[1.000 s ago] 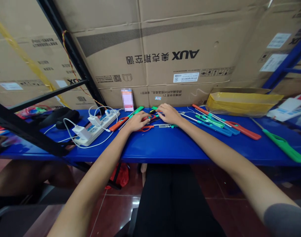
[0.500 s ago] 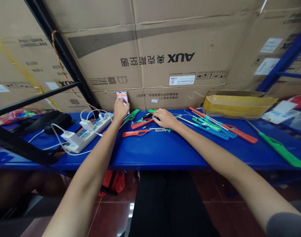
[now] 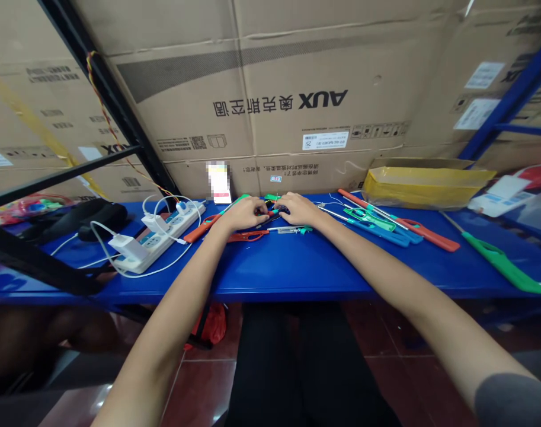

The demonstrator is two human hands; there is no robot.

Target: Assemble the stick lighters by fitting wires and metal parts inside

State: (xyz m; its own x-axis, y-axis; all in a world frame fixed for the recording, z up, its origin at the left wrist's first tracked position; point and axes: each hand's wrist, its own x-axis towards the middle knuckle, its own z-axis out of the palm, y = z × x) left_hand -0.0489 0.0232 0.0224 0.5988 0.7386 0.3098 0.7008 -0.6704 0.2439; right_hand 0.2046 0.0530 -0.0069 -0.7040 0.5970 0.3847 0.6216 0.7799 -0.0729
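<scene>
Both hands are over a cluster of lighters and small tools at the back middle of the blue table. My left hand (image 3: 247, 214) has its fingers curled over the cluster, its fingertips near a red and teal piece; whether it grips that is hidden. Beside it, my right hand (image 3: 297, 209) bends its fingers down among the same items, with the tips out of clear sight. Just in front lie an orange lighter (image 3: 247, 236) and a clear, thin tool (image 3: 292, 230). Behind my left hand, a phone (image 3: 220, 182) leans on the cardboard, its screen lit.
A white power strip (image 3: 163, 234) with chargers sits at left. On the right lie blue lighters (image 3: 386, 235), an orange one (image 3: 430, 235) and a green one (image 3: 503, 261). Behind them stands a yellow-taped box (image 3: 423, 187). Cardboard (image 3: 279, 71) rises behind the table.
My left hand has left the phone and come right and down to the cluster beside my right hand. The phone's screen now looks different. My right hand has shifted slightly.
</scene>
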